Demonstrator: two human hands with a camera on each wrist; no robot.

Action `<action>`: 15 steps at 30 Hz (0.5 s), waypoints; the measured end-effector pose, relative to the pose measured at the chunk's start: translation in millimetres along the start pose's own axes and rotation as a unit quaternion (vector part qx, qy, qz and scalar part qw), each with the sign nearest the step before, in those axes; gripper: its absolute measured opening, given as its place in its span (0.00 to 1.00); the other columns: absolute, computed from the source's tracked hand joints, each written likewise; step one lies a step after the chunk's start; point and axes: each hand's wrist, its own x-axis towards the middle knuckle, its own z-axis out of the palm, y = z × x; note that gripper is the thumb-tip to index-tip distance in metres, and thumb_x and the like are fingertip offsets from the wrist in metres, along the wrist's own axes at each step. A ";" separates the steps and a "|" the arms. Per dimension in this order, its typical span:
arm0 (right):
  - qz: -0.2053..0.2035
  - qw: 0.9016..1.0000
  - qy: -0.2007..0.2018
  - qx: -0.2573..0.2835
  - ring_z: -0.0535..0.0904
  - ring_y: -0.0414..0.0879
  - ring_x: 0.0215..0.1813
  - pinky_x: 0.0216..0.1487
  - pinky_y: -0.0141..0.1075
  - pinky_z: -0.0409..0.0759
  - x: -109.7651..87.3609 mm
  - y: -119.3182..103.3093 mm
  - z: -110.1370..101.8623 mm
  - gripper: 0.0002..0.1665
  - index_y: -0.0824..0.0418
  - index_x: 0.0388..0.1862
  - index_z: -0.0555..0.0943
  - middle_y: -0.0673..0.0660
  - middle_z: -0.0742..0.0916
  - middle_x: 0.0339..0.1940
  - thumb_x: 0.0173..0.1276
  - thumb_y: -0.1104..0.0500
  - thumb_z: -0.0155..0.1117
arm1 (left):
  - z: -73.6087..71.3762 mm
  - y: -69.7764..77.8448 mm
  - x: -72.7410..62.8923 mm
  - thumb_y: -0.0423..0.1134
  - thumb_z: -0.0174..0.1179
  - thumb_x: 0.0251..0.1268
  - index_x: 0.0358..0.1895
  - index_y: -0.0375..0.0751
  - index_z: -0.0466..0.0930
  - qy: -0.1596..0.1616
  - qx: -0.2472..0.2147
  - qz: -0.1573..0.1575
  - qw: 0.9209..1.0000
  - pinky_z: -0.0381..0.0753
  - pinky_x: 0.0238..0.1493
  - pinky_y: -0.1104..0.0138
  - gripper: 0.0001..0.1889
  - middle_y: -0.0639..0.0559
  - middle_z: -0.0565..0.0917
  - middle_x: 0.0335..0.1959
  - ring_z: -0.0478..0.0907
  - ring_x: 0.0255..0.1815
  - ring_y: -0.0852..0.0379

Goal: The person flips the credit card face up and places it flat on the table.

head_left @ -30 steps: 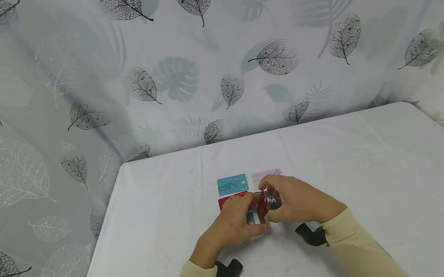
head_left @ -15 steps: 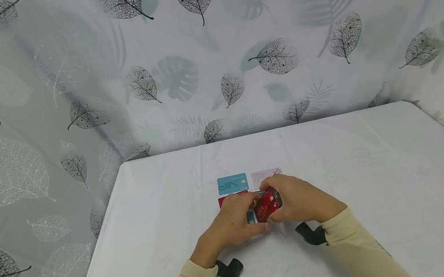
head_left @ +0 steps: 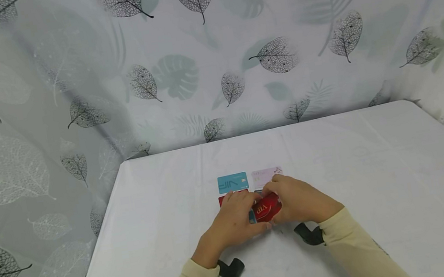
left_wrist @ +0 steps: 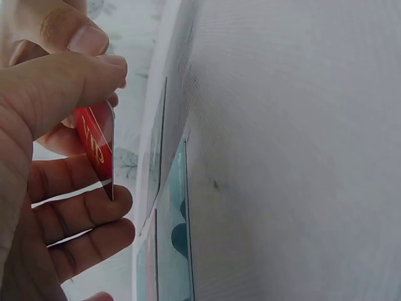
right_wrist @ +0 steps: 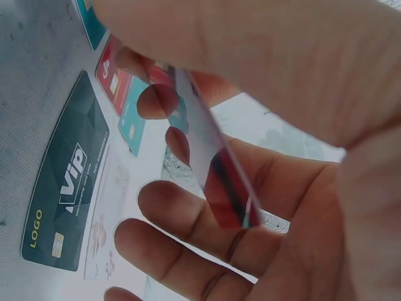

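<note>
A glossy red VIP card (head_left: 266, 208) is raised off the table, tilted, between my two hands. My left hand (head_left: 234, 219) holds it from the left, with the thumb at the near side. From the right, my right hand (head_left: 301, 199) grips the same card between thumb and fingers. In the left wrist view, the lower corner of the red card (left_wrist: 97, 144) meets a left finger. The right wrist view shows the card (right_wrist: 227, 197) nearly edge-on. Beneath lies a dark VIP card (right_wrist: 66, 182), mostly hidden from the head view.
Behind the hands lie a teal VIP card (head_left: 232, 183) and a pale pink card (head_left: 265, 177). Another red card (head_left: 223, 200) and a lower teal card (head_left: 252, 216) are partly covered by my left hand. All lie flat on the white table (head_left: 166, 225), near leaf-patterned cloth (head_left: 177, 77).
The red card has turned from nearly edge-on to showing its face, and its VIP lettering has rotated. Both hands have stayed almost in place.
</note>
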 end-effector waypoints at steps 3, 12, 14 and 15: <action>0.002 1.000 0.002 -0.013 0.79 0.44 0.43 0.46 0.39 0.84 0.1 0.0 0.4 0.30 0.59 0.48 0.87 0.51 0.81 0.41 0.45 0.56 0.89 | 0.0 0.8 -0.6 0.56 0.73 0.61 0.62 0.47 0.77 -0.001 0.016 0.002 1.000 0.63 0.75 0.42 0.30 0.55 0.82 0.55 0.75 0.65 0.56; 0.016 0.999 -0.017 -0.039 0.76 0.45 0.41 0.42 0.40 0.79 0.5 1.8 -0.4 0.27 0.56 0.43 0.87 0.50 0.79 0.37 0.43 0.53 0.89 | -1.8 4.7 -1.8 0.56 0.72 0.63 0.62 0.48 0.78 -0.010 0.033 0.009 0.999 0.62 0.77 0.44 0.29 0.55 0.81 0.53 0.74 0.61 0.58; 0.028 0.999 -0.024 -0.036 0.75 0.45 0.40 0.41 0.40 0.79 0.7 1.8 -0.3 0.27 0.56 0.42 0.87 0.50 0.79 0.36 0.43 0.53 0.89 | -0.7 4.3 -1.5 0.57 0.73 0.62 0.62 0.48 0.78 -0.009 0.034 0.011 0.999 0.62 0.77 0.44 0.29 0.55 0.81 0.53 0.74 0.61 0.58; 0.034 0.998 -0.027 -0.036 0.75 0.45 0.40 0.40 0.40 0.78 0.9 2.2 0.0 0.27 0.56 0.42 0.87 0.50 0.79 0.36 0.43 0.53 0.89 | 0.0 3.8 -1.2 0.57 0.73 0.62 0.61 0.48 0.78 -0.008 0.035 0.013 0.999 0.62 0.77 0.44 0.29 0.55 0.81 0.53 0.74 0.62 0.58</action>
